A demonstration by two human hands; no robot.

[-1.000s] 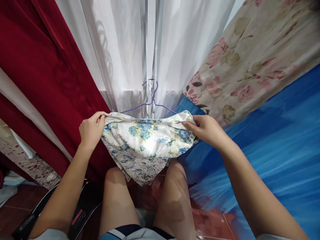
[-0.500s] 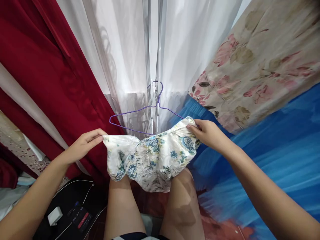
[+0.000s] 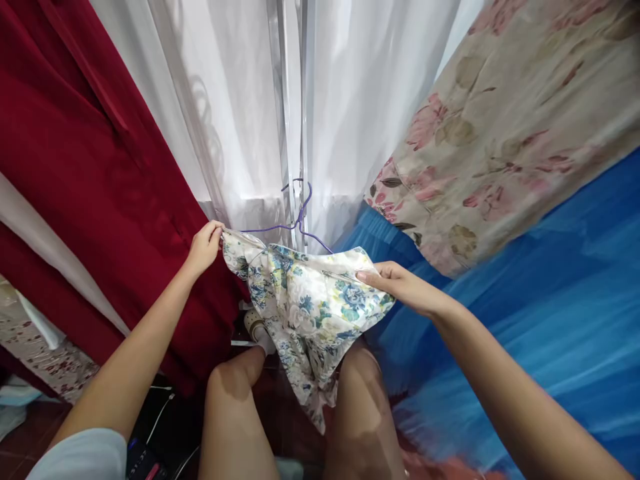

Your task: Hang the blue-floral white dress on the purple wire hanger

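Ideally, the pull is light and equal: the left hand [image 3: 204, 247] pinches the flowered cloth [image 3: 310, 303] at its upper left corner, the right hand [image 3: 400, 283] grips its right end, thumb in front, and the top edge dips between. Just behind, the arms of the purple hanger [image 3: 299, 223] slope past that edge. Farther down, leftward, a dark gadget [image 3: 139, 463] bears markings too blurred to read.

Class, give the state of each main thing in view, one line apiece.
Floral garment: held up, creased, hanging down
Purple hanger: partly hidden by the garment
Left hand: closed on the garment
Right hand: closed on the garment
White fabric: hanging in folds
Red fabric: hanging
Pink-flowered fabric: hanging
Blue fabric: hanging
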